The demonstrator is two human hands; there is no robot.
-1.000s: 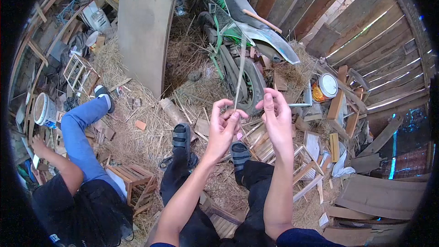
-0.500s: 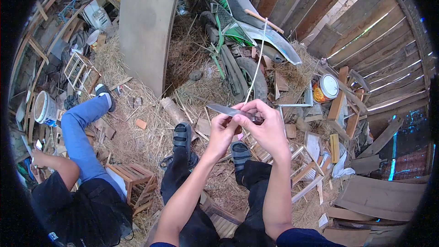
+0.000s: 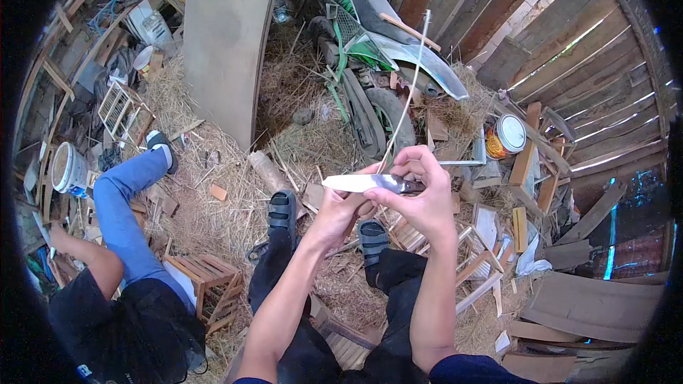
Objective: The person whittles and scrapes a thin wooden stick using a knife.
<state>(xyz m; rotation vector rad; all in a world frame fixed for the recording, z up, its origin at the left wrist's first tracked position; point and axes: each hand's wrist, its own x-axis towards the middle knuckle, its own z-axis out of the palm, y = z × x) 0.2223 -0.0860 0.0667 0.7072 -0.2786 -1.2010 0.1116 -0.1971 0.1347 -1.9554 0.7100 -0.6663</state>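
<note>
My right hand (image 3: 425, 199) is closed around the dark handle of a knife (image 3: 350, 183), its bright blade pointing left. My left hand (image 3: 337, 215) pinches a long, thin pale wooden strip (image 3: 410, 92) just below the blade. The strip rises away from me, bending slightly, toward the rear of a green and white motorbike. The blade lies across the strip's lower part, over my left fingers; whether its edge touches the strip I cannot tell. The strip's lower end is hidden by my hands.
A person (image 3: 128, 320) in a black shirt sits at left, near a slatted wooden crate (image 3: 206, 274). The motorbike (image 3: 377, 21) stands ahead beside a large board (image 3: 228, 43). A paint bucket (image 3: 506, 135) and wooden frames are at right. Straw and scraps cover the floor.
The knife blade has turned so its flat side shows bright. The strip's top has shifted right and up, and my right fingers have lifted and opened slightly around the handle.
</note>
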